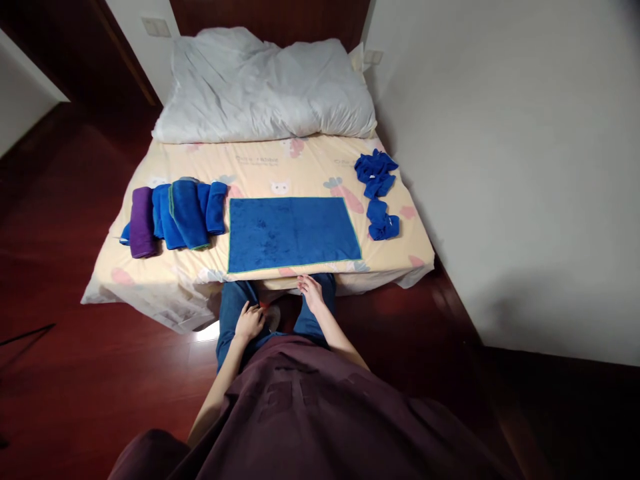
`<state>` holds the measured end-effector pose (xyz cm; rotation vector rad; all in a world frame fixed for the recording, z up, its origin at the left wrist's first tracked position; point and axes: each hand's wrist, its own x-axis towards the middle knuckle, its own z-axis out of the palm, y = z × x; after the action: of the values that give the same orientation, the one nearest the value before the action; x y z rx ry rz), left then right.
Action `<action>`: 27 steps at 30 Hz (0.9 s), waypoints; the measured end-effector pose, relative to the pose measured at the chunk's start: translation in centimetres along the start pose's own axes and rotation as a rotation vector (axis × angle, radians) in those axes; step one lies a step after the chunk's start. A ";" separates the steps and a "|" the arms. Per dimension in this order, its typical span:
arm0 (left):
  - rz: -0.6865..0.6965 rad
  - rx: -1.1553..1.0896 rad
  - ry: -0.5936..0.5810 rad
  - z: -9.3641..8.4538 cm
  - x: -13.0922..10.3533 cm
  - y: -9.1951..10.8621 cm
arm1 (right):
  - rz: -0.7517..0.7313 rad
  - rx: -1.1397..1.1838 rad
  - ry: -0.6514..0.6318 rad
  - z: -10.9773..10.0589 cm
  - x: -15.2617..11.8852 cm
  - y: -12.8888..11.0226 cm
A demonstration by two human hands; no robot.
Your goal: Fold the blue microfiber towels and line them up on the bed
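A blue towel [294, 230] with a thin green edge lies spread flat near the front of the bed. My left hand [250, 322] rests on my left thigh, fingers apart and holding nothing. Just short of the towel's front edge, my right hand [311, 292] hovers by my right knee with its fingers loosely stretched and no object in them. To the left sit several rolled blue towels [187, 217] and one purple rolled towel [143, 223]. Crumpled blue cloths [375, 173] lie on the right, with another bunched blue cloth [383, 221] nearer me.
The bed [280, 160] has a pale sheet printed with carrots and cat faces. A large white pillow or folded quilt [270, 87] stretches across its head end. A white wall [510, 167] rises along the right side. Dark red flooring [60, 267] surrounds the bed.
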<state>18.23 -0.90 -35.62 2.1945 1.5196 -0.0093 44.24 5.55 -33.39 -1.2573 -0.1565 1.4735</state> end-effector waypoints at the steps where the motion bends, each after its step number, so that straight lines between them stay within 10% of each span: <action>1: -0.007 0.006 0.001 -0.1 0.0 0.1 | 0.033 0.062 0.000 0.8 0.3 0.0; 15: 0.018 -0.119 -0.138 -2.8 2.4 -0.4 | 0.165 0.264 -0.052 5.3 4.0 -0.8; 19: 0.109 -0.152 -0.082 -10.0 9.8 -1.0 | 0.142 0.243 -0.064 5.9 5.0 -0.5; 27: 0.094 0.070 -0.057 -27.1 33.4 2.3 | -0.190 -0.064 -0.273 4.2 6.5 2.1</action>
<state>26.32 38.21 -19.44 2.2989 1.4041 -0.0953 41.16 12.05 -36.92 -1.0557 -0.4949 1.4774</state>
